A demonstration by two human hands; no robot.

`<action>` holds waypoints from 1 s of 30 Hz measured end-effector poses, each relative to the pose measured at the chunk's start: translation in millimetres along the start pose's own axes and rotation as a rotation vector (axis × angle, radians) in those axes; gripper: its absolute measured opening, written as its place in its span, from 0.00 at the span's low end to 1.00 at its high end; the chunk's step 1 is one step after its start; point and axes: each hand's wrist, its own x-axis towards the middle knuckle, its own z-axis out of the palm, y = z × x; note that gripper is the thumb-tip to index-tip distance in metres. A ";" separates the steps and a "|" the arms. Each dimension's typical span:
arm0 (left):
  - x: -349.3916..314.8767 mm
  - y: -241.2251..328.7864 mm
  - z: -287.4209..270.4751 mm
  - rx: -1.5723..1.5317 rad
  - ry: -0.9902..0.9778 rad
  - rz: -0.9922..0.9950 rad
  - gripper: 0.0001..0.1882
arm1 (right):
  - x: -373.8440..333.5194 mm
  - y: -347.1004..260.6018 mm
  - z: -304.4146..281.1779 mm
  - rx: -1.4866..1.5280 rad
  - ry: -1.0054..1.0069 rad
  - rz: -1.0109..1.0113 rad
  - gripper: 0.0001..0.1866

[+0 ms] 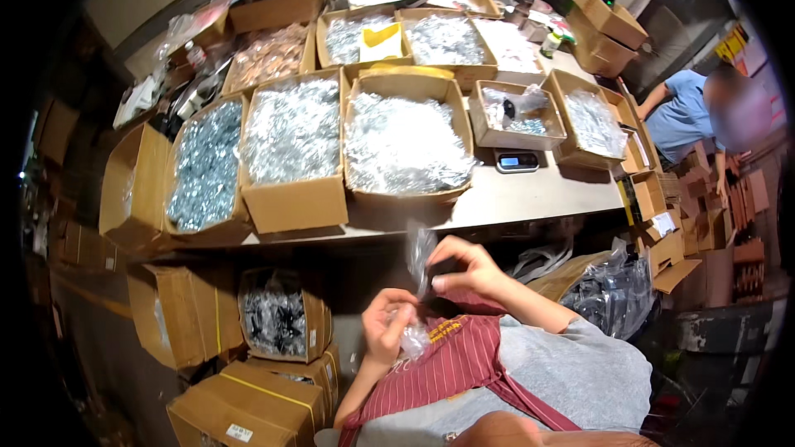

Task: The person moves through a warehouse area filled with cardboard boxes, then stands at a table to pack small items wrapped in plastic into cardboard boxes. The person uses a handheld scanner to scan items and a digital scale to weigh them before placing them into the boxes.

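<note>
Close in front of my apron, both hands are raised below the table's front edge. My right hand [468, 266] pinches the side of a small clear plastic bag [421, 250] that stands upright between my hands. The lower end of that bag reaches toward the fingers of my left hand [387, 324]. Those fingers are curled around crumpled clear plastic [414, 339], which hangs down over the apron [439, 364]. Whether the two pieces of plastic are joined, and what is inside them, I cannot make out.
Cardboard boxes of shiny small packets [406, 145] line the table [489, 199]. A small digital scale [517, 162] lies beside an open box [517, 134]. More cartons [248, 401] stand on the floor at left. A plastic-lined box [609, 290] is at right; another person [679, 112] works beyond it.
</note>
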 end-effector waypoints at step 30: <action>7.5 -111.3 -38.9 -0.068 0.846 0.168 0.24 | 114.6 40.4 -97.6 -0.056 0.001 -0.491 0.16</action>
